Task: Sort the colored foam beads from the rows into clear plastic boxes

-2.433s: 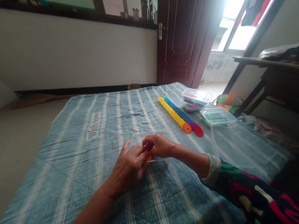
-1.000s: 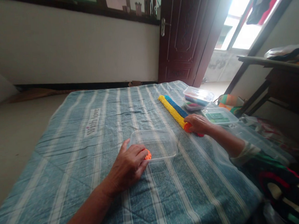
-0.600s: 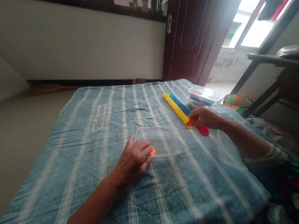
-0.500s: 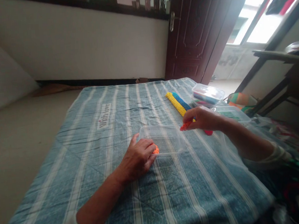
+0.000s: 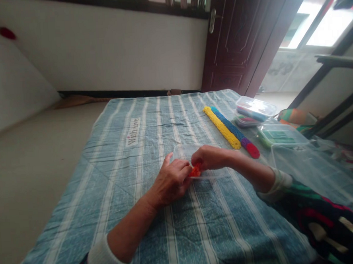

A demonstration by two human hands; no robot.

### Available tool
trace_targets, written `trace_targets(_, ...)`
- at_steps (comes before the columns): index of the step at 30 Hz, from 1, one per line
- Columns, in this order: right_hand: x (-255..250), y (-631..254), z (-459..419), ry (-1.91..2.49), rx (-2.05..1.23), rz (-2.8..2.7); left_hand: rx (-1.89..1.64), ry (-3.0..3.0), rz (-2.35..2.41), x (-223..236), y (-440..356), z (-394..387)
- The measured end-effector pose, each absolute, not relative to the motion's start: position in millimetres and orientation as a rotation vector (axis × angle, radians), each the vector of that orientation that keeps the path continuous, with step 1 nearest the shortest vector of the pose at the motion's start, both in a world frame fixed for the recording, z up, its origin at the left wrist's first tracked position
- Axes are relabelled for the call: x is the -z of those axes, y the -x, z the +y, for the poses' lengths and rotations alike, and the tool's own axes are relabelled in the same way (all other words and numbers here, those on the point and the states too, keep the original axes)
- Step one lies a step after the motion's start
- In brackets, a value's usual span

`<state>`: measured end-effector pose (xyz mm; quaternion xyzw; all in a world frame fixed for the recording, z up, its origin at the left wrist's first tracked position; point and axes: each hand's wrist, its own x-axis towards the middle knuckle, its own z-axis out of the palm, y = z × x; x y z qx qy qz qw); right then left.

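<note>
A shallow clear plastic tray [image 5: 183, 152] lies on the blue striped cloth [image 5: 131, 182]. At its near edge both hands meet over small orange toothed discs [image 5: 195, 170]. My left hand [image 5: 172, 182] rests on the cloth with fingers curled against the discs. My right hand [image 5: 209, 158] pinches an orange disc down onto them. Behind lie a long yellow row of joined discs [image 5: 221, 127] and a blue row [image 5: 230, 124] ending in purple and red discs [image 5: 252, 150].
Lidded clear boxes with coloured pieces [image 5: 255, 108] and a green-filled box [image 5: 280, 135] stand at the right. A larger clear container [image 5: 313, 167] sits nearer me. A dark wooden door [image 5: 242, 36] and a table leg [image 5: 327, 114] are beyond.
My right hand took an orange disc off the end of the yellow row and carried it left to the discs under my left hand. The camera view shifted left.
</note>
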<state>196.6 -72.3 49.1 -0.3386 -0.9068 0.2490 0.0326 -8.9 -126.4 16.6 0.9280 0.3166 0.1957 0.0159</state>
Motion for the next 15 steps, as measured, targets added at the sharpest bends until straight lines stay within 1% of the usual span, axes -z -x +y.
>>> trace_targets(15,-40,-191,-88,1.192,-0.847,-2.502,-0.654,-2.859,1.031,-14,8,-125)
